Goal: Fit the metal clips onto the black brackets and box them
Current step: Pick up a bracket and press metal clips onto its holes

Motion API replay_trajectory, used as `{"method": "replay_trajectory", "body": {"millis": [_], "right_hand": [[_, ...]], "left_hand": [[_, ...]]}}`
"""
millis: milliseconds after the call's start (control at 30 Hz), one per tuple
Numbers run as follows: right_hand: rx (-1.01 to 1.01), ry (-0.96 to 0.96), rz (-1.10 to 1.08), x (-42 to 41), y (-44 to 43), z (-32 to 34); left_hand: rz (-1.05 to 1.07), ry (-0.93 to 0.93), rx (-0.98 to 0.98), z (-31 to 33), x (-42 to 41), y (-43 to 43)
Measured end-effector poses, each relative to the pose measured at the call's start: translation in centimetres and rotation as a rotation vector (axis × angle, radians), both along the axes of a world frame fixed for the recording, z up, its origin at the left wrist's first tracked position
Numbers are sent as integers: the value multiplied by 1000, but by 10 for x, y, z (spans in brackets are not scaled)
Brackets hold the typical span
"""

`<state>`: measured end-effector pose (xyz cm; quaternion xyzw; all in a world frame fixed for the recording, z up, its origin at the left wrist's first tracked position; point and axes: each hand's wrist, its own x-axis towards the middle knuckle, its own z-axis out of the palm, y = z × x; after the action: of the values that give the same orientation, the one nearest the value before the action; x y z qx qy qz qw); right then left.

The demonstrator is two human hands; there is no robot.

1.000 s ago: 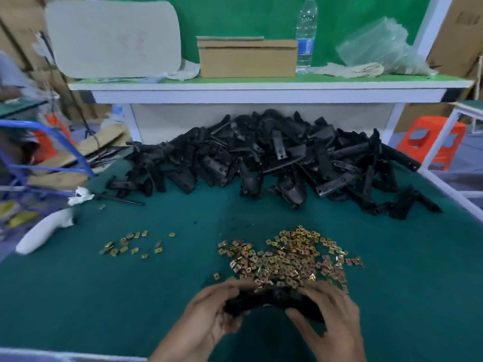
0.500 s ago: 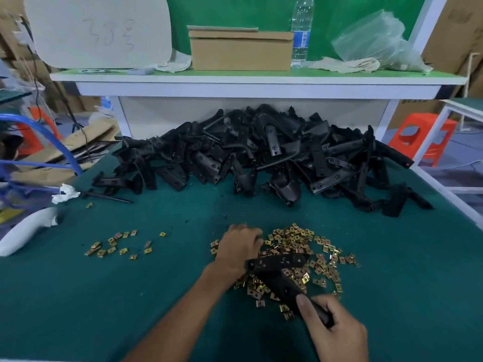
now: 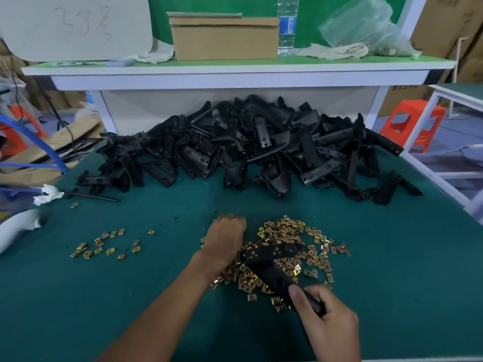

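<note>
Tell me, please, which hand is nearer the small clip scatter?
Left. The left hand is at the big clip pile, right of the scatter; the right hand grips a bracket farther right.

Head-worn, steeply down over table

The left hand reaches from bottom centre to mid-frame with its back upward and fingers curled down (tips hidden). The right hand, at lower right, grips a black bracket by its near end, thumb on top.
</note>
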<state>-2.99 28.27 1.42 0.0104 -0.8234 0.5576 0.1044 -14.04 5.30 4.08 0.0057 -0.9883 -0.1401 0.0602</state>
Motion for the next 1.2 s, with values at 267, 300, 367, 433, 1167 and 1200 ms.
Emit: {"method": "replay_trajectory", "body": {"millis": [267,300,367,433,1167,1200], "right_hand": [[-1,-9,8,-1,2,1],[6,-10,14,-1,2,0],[13,-15,19,-1,3,0],[23,-14,19,0,3,0],[43,-15,38,0,4,-3],[42,-13,40,0,5,-3]], "left_hand": [[189,-2,780,23,20,-11],[178,4,832,27,26,-11],[172,8,917,34,39,-10],[169,1,1009,40,51,-10],[-56,-119,1146,64,99,-4],[-59,-121,1132,64,100,-4]]}}
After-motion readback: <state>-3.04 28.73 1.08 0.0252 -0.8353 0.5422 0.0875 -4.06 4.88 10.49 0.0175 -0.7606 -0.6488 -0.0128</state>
